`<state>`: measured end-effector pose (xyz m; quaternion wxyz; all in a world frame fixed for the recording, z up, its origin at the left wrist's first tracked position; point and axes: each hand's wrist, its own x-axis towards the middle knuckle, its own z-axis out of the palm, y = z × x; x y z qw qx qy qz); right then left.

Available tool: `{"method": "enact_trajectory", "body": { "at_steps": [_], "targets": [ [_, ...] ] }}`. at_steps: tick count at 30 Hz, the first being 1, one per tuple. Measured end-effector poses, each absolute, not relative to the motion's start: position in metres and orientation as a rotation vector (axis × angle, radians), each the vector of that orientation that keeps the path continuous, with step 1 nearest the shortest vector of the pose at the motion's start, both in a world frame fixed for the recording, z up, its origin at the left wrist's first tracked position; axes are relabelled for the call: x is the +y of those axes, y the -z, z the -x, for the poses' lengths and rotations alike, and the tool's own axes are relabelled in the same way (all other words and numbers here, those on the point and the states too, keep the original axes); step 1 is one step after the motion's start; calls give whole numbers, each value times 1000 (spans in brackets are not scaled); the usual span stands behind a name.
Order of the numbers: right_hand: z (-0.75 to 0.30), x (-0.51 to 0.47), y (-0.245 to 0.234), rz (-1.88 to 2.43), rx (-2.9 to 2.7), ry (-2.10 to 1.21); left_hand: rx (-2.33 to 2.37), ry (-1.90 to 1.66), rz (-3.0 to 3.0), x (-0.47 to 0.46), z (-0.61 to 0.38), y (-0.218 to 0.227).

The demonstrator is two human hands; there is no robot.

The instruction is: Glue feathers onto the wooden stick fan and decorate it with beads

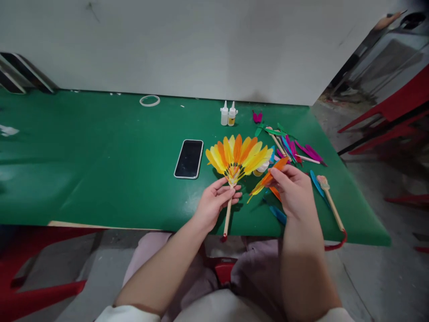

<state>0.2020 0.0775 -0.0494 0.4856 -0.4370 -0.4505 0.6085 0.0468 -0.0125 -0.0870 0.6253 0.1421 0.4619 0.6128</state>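
Observation:
My left hand [219,199] grips the wooden handle of a feather fan [239,156], whose yellow and orange feathers spread upward in a half circle. Red cord shows at the handle's lower end. Between the thumb and fingers of my right hand [293,188] are orange and yellow feathers [268,179], held just right of the fan with their tips pointing down and left. How many feathers it pinches I cannot tell. Behind them a white bottle [261,169] is partly hidden. Under my right hand lies a blue feather [278,214] on the table.
A phone [189,159] lies on the green table [117,156], left of the fan. Two small glue bottles [228,115] stand near the wall, and a tape ring [149,101] is farther left. Loose coloured feathers [310,153] are heaped at right, beside another wooden handle [331,203] with red cord.

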Motion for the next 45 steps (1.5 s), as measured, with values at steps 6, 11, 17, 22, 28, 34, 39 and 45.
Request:
{"method": "enact_trajectory", "body": {
  "at_steps": [6,11,17,22,28,34,39,45],
  "targets": [
    [-189,70,62,1108,-1032,-1529,1075,-1480,-367,-11,-47,89],
    [-178,69,68,1095,-978,-1483,1051,-1499,-392,-12,-48,91],
    [-172,68,71,1099,-979,-1438,1073,-1507,-434,-13,-48,91],
    [-171,68,75,1088,-1005,-1435,1090,-1518,-452,-13,-48,91],
    [-171,68,77,1090,-1015,-1419,1088,-1516,-459,-14,-48,90],
    [-170,68,76,1095,-1010,-1401,1081,-1510,-480,-14,-48,91],
    [-170,68,74,1099,-1029,-1375,1093,-1503,-492,-14,-48,92],
    [-168,67,75,1108,-1047,-1369,1162,-1466,-521,-14,-49,91]
  ]
}}
